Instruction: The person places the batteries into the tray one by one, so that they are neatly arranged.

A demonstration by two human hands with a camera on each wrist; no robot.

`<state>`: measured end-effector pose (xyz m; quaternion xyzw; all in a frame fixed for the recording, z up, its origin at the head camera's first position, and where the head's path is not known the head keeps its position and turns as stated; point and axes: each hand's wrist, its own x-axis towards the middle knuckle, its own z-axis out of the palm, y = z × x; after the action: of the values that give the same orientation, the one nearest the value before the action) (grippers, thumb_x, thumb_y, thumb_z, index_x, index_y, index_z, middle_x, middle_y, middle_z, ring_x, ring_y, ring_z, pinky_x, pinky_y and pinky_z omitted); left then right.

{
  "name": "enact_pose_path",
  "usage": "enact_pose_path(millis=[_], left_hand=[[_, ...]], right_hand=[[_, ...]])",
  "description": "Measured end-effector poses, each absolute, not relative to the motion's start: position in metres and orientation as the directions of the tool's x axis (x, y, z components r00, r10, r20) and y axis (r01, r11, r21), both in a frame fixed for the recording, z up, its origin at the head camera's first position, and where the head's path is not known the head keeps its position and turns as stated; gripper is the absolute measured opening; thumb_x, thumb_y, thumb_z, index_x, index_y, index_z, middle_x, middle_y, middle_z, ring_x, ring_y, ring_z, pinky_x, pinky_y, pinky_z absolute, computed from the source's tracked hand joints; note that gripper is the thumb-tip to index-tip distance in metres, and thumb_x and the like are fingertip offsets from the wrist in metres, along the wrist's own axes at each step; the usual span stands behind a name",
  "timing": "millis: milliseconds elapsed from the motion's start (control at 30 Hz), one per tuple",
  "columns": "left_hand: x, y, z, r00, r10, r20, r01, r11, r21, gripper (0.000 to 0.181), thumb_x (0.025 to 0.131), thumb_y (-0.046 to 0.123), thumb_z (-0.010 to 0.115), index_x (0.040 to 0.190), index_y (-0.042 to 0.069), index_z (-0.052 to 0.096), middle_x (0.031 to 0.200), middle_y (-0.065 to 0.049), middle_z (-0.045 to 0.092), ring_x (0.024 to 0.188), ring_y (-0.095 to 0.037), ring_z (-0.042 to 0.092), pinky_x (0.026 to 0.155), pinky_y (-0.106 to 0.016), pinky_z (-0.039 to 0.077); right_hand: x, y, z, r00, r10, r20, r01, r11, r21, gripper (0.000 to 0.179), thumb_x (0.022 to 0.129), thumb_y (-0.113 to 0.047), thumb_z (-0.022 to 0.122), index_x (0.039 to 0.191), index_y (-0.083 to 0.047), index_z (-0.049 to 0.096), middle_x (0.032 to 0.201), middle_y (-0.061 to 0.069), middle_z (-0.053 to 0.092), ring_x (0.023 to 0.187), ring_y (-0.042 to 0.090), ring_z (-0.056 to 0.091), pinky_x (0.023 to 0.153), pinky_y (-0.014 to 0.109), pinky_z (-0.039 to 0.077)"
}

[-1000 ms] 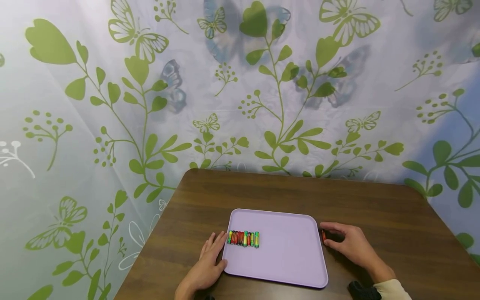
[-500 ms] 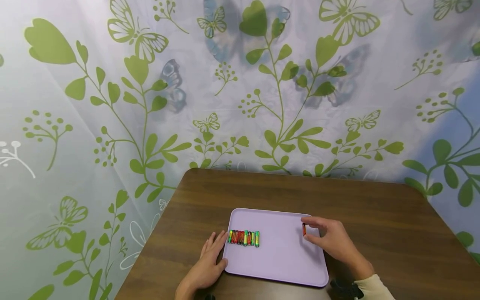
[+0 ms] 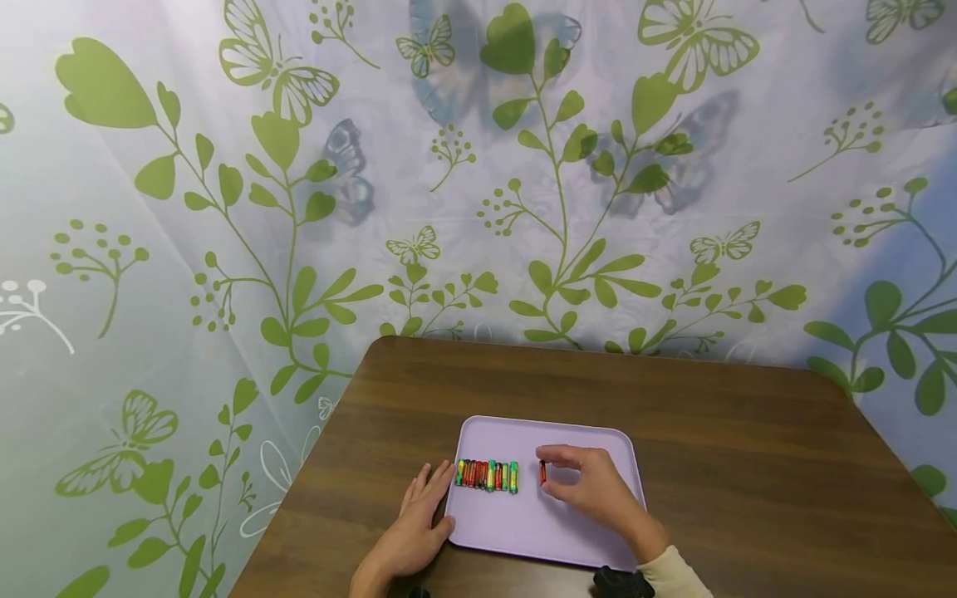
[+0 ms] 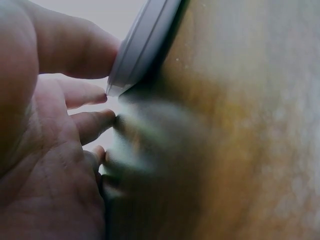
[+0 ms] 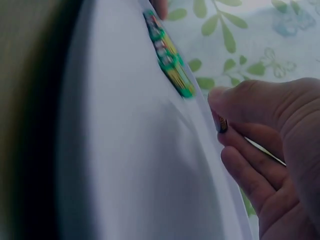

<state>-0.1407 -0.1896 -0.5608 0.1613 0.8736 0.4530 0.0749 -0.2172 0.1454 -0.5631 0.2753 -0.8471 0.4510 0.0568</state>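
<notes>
My right hand point(image 3: 594, 490) pinches a red and black battery point(image 3: 542, 473) by its ends, over the middle of the lilac tray point(image 3: 523, 531). Left of it, a row of batteries point(image 3: 487, 476) in red, green and yellow lies side by side by the tray's left edge. In the right wrist view the held battery point(image 5: 221, 123) shows between thumb and fingers, mostly covered by the thumb. My left hand point(image 3: 409, 527) rests at the tray's left rim with fingers straight; the left wrist view has its thumb and fingertips touching the tray edge point(image 4: 140, 45).
The tray lies on a brown wooden table point(image 3: 733, 440). Behind it hangs a pale curtain point(image 3: 463, 274) with green leaves and butterflies. A black wrist strap point(image 3: 624, 581) sits below the right hand, close to the tray's front rim.
My right hand has picked up the battery from the table right of the tray and carried it left over the tray, toward the row. The left hand has stayed put.
</notes>
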Motion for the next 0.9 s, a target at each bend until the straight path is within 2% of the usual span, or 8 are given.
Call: enact_pose_path(millis=[233,433,700,900], left_hand=[[-0.141,-0.188,-0.561,-0.937,0.349,0.015,0.212,0.536,0.817,0.077,0.1,0.002,0.063,0.17,0.0,0.032,0.179,-0.027,0.024,0.167,-0.057,-0.002,0.129,-0.075,-0.007],[-0.141,-0.186,-0.561,-0.935,0.355,0.013,0.213,0.532,0.819,0.076,0.1,0.002,0.063,0.17,-0.001,0.033,0.179,-0.027,0.025,0.167,-0.057,-0.002,0.129,-0.076,-0.007],[-0.142,-0.184,-0.561,-0.936,0.351,0.017,0.217,0.539,0.814,0.077,0.1,0.002,0.064,0.17,0.0,0.033,0.179,-0.026,0.026,0.167,-0.057,-0.001,0.13,-0.074,-0.006],[-0.141,-0.187,-0.561,-0.942,0.335,0.025,0.209,0.528,0.823,0.075,0.1,0.003,0.065,0.17,0.001,0.035,0.178,-0.026,0.028,0.167,-0.058,0.002,0.129,-0.078,-0.004]], right_hand=[[-0.217,0.118,-0.568,-0.812,-0.454,0.365,-0.571,0.491,-0.658,0.044,0.079,0.001,0.091,0.122,-0.005,0.082,0.118,0.005,0.084,0.108,0.022,0.081,0.096,0.037,0.065],[-0.215,0.107,-0.569,-0.801,-0.47,0.372,-0.594,0.544,-0.592,0.044,0.078,-0.001,0.09,0.122,-0.007,0.082,0.118,0.002,0.084,0.109,0.016,0.078,0.098,0.04,0.064],[-0.214,0.103,-0.565,-0.805,-0.464,0.371,-0.592,0.575,-0.565,0.047,0.078,-0.003,0.092,0.124,-0.006,0.081,0.121,0.003,0.084,0.113,0.019,0.079,0.1,0.043,0.064],[-0.212,0.112,-0.564,-0.819,-0.438,0.37,-0.572,0.592,-0.568,0.05,0.079,-0.006,0.092,0.127,-0.007,0.08,0.124,0.002,0.083,0.114,0.02,0.079,0.098,0.042,0.064]])
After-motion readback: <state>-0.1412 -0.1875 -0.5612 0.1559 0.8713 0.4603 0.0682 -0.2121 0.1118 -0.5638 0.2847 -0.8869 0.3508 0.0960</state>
